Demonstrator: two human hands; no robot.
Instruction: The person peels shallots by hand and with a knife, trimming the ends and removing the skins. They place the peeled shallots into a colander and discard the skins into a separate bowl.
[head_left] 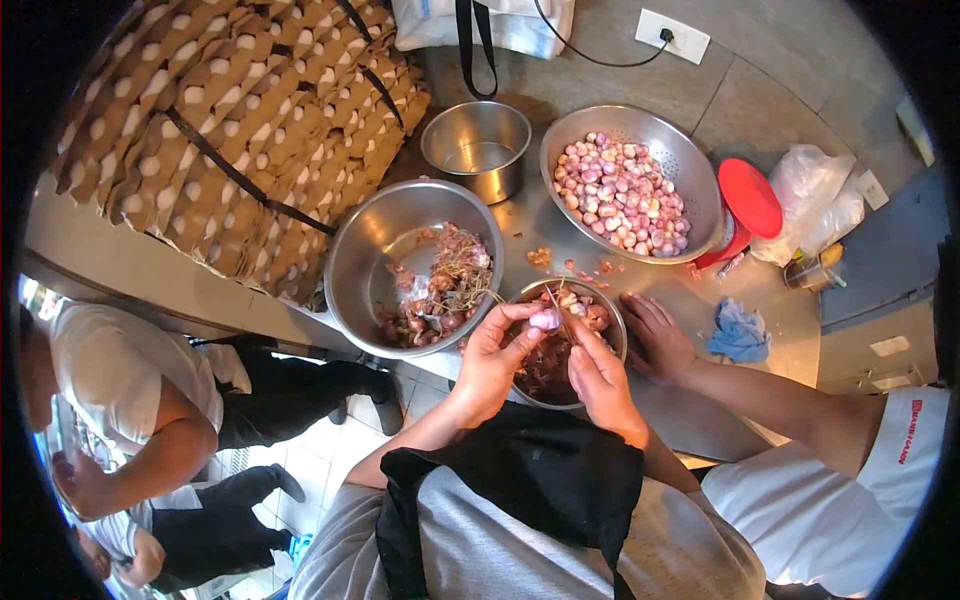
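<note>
Pinched between the thumb and fingers of my left hand [498, 355] is a peeled purple shallot [545, 320]. My right hand [600, 375] is closed beside it, on what looks like a small knife whose thin blade points up toward the shallot. Both hands are over a small metal bowl [622, 345] with skins and several shallots inside. To the left stands a large metal bowl [345, 265] of unpeeled shallots [440, 305] with roots and dry skins. Behind, a metal colander [705, 190] holds many peeled shallots [620, 195].
A co-worker's hand [657, 340] rests flat on the metal table right of the small bowl. Around are an empty pot [478, 185], stacked egg trays [240, 130], a red lid [750, 198], plastic bags [808, 195] and a blue cloth [738, 332]. Other people [130, 380] stand at left.
</note>
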